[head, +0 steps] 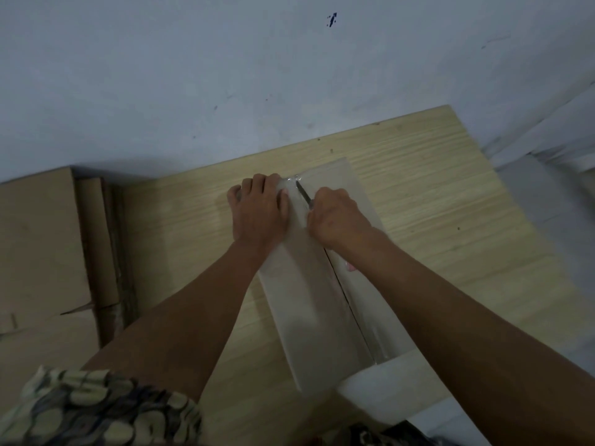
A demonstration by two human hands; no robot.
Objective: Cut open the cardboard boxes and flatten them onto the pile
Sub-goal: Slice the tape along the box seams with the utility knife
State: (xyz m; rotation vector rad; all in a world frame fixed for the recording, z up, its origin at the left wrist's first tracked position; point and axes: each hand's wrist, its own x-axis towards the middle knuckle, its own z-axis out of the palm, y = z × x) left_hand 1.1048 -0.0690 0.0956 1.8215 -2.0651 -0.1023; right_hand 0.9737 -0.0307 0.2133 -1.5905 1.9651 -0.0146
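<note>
Now the right hand (335, 217) grips the knife (303, 195), slitting taped seam; left hand (260, 210), fingers flat, pins the box (309, 300) mid-frame on the bench (450, 194) — light, stiff cardboard, slippery tape, hold beside seam

Head view, steeply down over table (418, 175)

left hand (259, 209) presses box (309, 304) | right hand (335, 217) grips knife (302, 192)

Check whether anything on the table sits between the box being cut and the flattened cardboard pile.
Nothing visible does: only bare table lies between the box and the pile to its left.
</note>
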